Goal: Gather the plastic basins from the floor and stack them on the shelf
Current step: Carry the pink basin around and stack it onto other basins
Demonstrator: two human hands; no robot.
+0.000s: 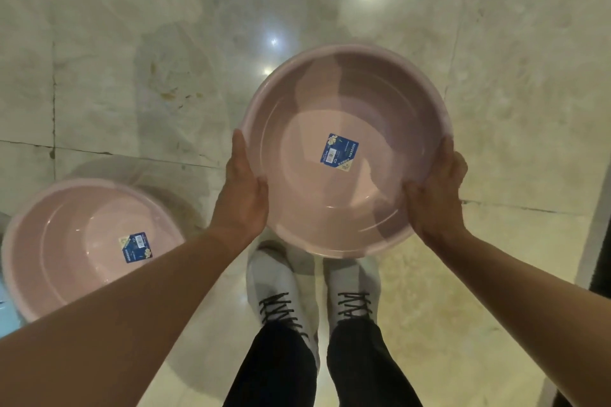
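Head view, looking straight down past both forearms: well to the left of the grip, a second pink basin [82,241] sits upright on the marble floor [99,76], a blue sticker [136,247] on its inner bottom, and a sliver of something pale blue [5,314] shows at the frame edge beside it; I cannot tell what that is.

Next comes the left hand [243,188], clasping the left rim of the held pink basin [347,149]. Its thumb lies over the lip and the fingers go under the flange, out of sight. Between the two hands the basin hangs clear of the floor, mouth up and roughly level, above the person's grey laced shoes [281,291]. A blue label [339,153] is stuck near the middle of its bottom, and nothing lies inside. On the opposite rim the right hand [436,195] grips in the same way, thumb inside the wall, fingers wrapped beneath.

By my judgement the basin is light: thin-walled plastic, empty, and carried easily at arm's length. The glossy wall looks slippery, so the rolled rim is the sound place to hold, with hands set across from each other as they are here. Thin plastic of this kind probably flexes a little if squeezed, though it is not fragile. The tapered shape suggests it should nest into its twin. No shelf is in view.
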